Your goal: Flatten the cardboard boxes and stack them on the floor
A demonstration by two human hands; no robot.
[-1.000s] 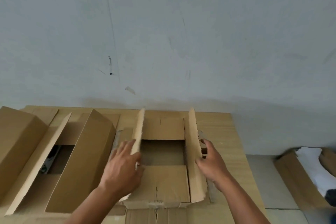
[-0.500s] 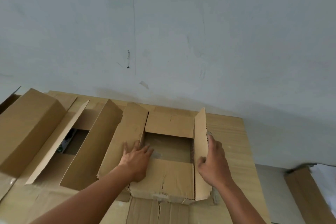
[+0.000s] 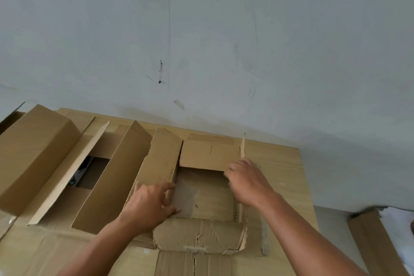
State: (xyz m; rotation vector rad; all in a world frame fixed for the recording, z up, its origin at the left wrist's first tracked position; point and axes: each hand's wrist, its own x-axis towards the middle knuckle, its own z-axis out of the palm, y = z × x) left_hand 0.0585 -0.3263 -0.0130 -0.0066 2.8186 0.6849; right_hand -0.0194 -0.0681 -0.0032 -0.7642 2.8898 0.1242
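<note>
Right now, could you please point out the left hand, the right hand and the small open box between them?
left hand [image 3: 150,205], head view, back of the hand.
right hand [image 3: 247,180], head view, back of the hand.
small open box [image 3: 209,153], head view, far flap.

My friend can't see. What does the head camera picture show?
Two bare hands, left hand and right hand, open the flaps of a small cardboard box on a wooden table by a grey wall. A bigger open box sits to its left.

No readable text, label, brand, number or sign appears anywhere. The cardboard boxes [image 3: 201,197] carry plain brown, unprinted surfaces. Inside the open box to their left lies a small dark item [image 3: 79,175] with green and white patches, too small and blurred for any lettering to be made out.
</note>
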